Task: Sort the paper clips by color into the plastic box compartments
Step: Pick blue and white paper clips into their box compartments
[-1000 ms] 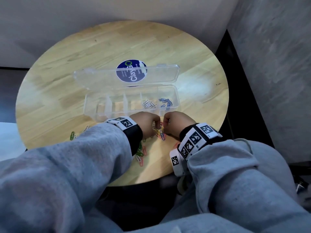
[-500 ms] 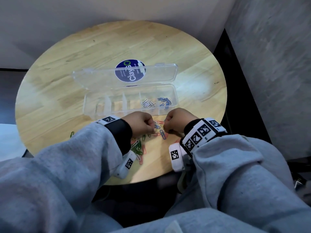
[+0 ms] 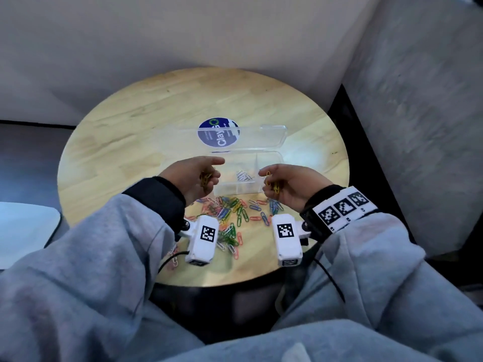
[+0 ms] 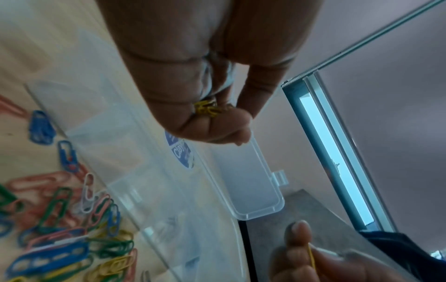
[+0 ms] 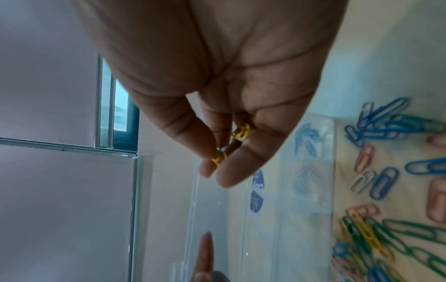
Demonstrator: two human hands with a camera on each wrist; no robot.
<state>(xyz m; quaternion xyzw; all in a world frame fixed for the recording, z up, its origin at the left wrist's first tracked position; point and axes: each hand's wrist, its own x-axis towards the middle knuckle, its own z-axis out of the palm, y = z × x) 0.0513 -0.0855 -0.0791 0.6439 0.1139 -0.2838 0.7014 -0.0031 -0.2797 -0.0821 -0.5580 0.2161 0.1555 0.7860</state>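
Observation:
The clear plastic box lies open on the round wooden table, its lid folded back. White clips sit in one compartment and blue clips in the end one. My left hand hovers over the box's left part, fingers curled round a few yellow paper clips. Over the right part, my right hand pinches more yellow clips between thumb and fingers. A mixed pile of coloured clips lies just in front of the box.
A blue round sticker shows through the lid. The table's near edge is close below the pile. A grey wall stands to the right and a white surface lies at far left. Both wrist cameras hang over the pile.
Both hands have lifted off the clip pile and turned palms inward over the box, each now holding yellow clips. The head view has shifted, so the table sits lower in frame.

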